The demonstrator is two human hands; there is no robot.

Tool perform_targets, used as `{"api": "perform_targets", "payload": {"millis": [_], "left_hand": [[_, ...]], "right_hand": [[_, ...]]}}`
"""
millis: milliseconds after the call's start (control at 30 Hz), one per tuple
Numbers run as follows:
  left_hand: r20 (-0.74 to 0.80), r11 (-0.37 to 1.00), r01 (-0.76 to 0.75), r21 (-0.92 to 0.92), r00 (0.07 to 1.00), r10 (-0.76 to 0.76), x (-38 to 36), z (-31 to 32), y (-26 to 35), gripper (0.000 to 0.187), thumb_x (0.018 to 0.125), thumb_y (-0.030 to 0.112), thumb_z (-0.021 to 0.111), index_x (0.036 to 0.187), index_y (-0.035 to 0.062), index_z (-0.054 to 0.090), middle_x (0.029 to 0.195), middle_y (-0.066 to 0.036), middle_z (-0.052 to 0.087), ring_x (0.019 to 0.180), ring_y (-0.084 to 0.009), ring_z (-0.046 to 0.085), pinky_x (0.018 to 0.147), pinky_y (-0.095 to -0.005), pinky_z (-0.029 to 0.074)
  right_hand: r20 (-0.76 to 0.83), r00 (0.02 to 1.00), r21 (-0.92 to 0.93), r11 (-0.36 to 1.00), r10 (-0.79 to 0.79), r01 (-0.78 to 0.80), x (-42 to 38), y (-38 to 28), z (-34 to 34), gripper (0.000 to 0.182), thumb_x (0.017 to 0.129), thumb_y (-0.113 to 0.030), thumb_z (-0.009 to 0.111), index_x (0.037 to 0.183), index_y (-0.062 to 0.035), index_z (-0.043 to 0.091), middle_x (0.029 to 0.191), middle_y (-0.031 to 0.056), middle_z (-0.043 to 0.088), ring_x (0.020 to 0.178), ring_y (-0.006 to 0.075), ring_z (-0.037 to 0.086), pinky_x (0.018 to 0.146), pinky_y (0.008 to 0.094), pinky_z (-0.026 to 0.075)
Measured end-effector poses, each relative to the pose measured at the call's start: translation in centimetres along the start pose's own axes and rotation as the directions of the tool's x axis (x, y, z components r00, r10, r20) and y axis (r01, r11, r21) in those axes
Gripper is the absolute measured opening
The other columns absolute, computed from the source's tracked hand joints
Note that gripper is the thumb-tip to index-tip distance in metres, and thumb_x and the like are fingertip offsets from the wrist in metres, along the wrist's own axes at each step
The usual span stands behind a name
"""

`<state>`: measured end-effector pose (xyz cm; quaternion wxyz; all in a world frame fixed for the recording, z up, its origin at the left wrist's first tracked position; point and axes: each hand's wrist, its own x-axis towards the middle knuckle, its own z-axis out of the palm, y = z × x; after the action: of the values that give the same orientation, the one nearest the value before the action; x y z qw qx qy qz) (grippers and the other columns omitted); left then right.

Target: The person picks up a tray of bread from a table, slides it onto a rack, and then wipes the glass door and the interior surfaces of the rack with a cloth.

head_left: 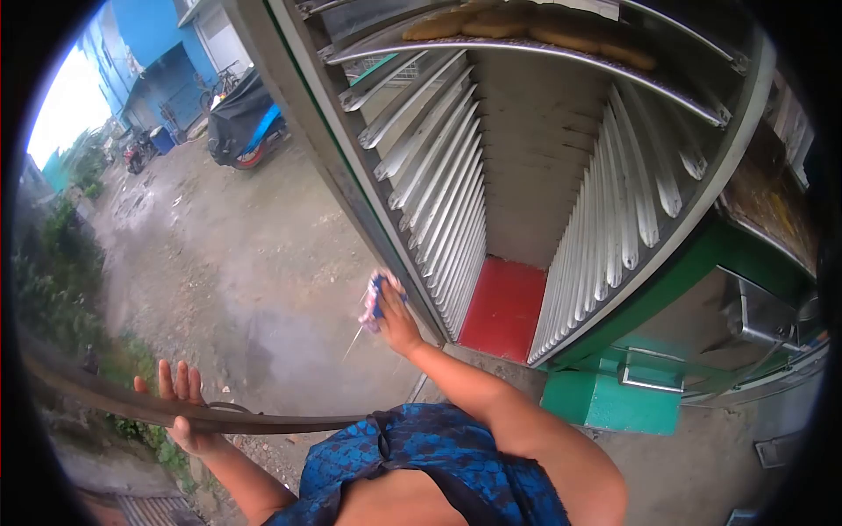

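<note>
My right hand (396, 324) is at the left upright of a tall metal rack cabinet (410, 294). Its fingers press on a crumpled blue, pink and white cloth (372, 307), with a loose thread hanging below. My left hand (184, 408) is at a long dark bar (272, 423), which looks curved in this view. The fingers reach up behind the bar and the thumb lies on its near side, so the bar sits between them.
Inside the cabinet, slanted metal rails (456, 210) line both sides above a red floor panel (502, 307). A tray of brown bread-like pieces (535, 26) sits at the top. A green cabinet (614, 399) with metal handles stands right. Outside, a covered motorcycle (241, 123) is parked on dirt ground.
</note>
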<state>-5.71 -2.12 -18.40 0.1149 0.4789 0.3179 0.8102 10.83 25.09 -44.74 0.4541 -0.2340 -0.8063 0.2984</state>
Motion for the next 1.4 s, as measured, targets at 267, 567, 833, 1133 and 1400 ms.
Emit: {"api": "perform_targets", "payload": {"millis": [267, 567, 833, 1133, 1400], "left_hand": [[-0.029, 0.998, -0.026, 0.059, 0.999, 0.028, 0.4, -1.0, -0.3, 0.083, 0.075, 0.008, 0.060, 0.138, 0.0078, 0.005, 0.131, -0.031, 0.029, 0.117, -0.0431, 0.039, 0.099, -0.0491, 0.035], [-0.016, 0.991, -0.090, 0.103, 0.996, 0.092, -0.5, -2.4, 0.5, 0.077, 0.075, 0.012, 0.059, 0.136, 0.0067, 0.013, 0.131, -0.029, 0.032, 0.118, -0.0427, 0.038, 0.101, -0.0490, 0.031], [0.080, 0.996, -0.092, -0.010, 0.993, 0.092, -1.1, -4.1, 0.6, 0.073, 0.079, 0.012, 0.055, 0.135, 0.0007, 0.010, 0.134, -0.030, 0.024, 0.123, -0.0438, 0.030, 0.106, -0.0499, 0.021], [-0.036, 0.992, -0.097, 0.084, 0.994, 0.100, -1.6, -3.4, 0.2, 0.075, 0.077, 0.010, 0.057, 0.135, 0.0013, 0.011, 0.132, -0.030, 0.028, 0.119, -0.0433, 0.036, 0.103, -0.0491, 0.028], [-0.036, 0.995, -0.097, 0.037, 0.995, 0.098, -1.4, -2.6, -0.1, 0.076, 0.075, 0.009, 0.060, 0.135, 0.0005, 0.014, 0.129, -0.030, 0.033, 0.116, -0.0425, 0.040, 0.100, -0.0487, 0.033]], "right_hand": [[-0.220, 0.575, 0.784, 0.494, 0.788, -0.376, 8.3, 2.9, -16.8, 0.044, 0.094, -0.035, 0.035, 0.100, 0.0003, 0.061, 0.086, 0.0119, 0.062, 0.081, 0.0203, 0.060, 0.071, 0.0304, 0.047], [0.613, -0.041, 0.790, -0.610, 0.789, 0.063, -0.6, 14.3, -6.5, 0.039, 0.087, -0.033, 0.037, 0.103, -0.0023, 0.054, 0.100, 0.0134, 0.057, 0.100, 0.0303, 0.052, 0.095, 0.0433, 0.036], [0.354, 0.393, 0.924, -0.253, 0.849, -0.285, 0.1, 14.5, -16.3, 0.027, 0.082, -0.008, 0.045, 0.105, 0.0058, 0.050, 0.099, 0.0187, 0.056, 0.088, 0.0313, 0.058, 0.079, 0.0440, 0.048], [-0.337, 0.867, 0.941, 0.105, 0.367, 0.322, 20.0, 9.2, -25.9, 0.048, 0.088, -0.044, 0.032, 0.123, -0.0147, 0.045, 0.127, 0.0101, 0.044, 0.119, 0.0293, 0.039, 0.100, 0.0519, 0.030], [-0.008, 0.944, 0.996, -0.084, 0.329, 0.038, 41.7, 19.7, -27.3, 0.028, 0.085, -0.034, 0.038, 0.085, -0.0104, 0.052, 0.076, 0.0129, 0.053, 0.064, 0.0302, 0.055, 0.060, 0.0548, 0.048]]}}
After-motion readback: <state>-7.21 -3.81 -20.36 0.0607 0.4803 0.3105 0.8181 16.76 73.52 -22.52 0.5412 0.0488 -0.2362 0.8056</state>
